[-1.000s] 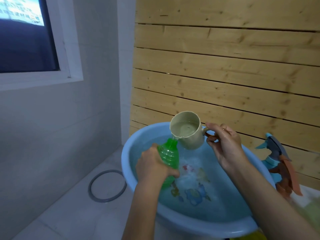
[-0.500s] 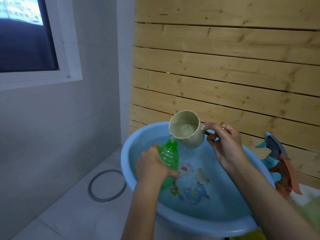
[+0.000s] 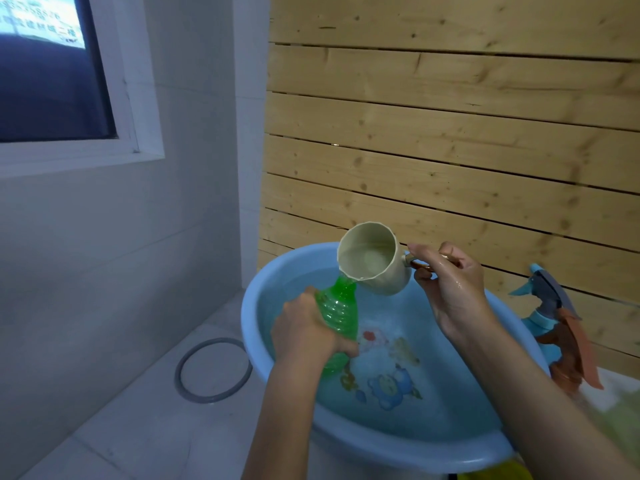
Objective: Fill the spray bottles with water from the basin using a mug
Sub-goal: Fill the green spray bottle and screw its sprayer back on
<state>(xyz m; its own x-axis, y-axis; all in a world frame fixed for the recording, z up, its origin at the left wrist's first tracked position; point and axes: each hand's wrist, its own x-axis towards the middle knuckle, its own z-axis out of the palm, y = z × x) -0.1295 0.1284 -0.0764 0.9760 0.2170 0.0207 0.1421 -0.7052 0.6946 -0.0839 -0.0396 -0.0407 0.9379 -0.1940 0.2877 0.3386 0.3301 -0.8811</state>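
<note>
Green translucent ribbed plastic bottle (image 3: 337, 313): held over the round pale-blue plastic basin (image 3: 250, 317). Its long axis leans, base toward the person, open neck up and away. The left hand (image 3: 308, 336) is wrapped round its lower body.

Cream faceted plastic mug (image 3: 372, 259): just up-right of the neck, tipped left, lip at the opening. Contact or small gap: cannot tell. Water shows inside. The right hand (image 3: 450, 289) pinches the handle.

Judgement: pouring step. Further tilt depends on the lip staying over the neck; the right hand governs.

Blue-grey trigger spray head (image 3: 547, 294) and orange trigger spray head (image 3: 571, 351) stand right of the basin.
</note>
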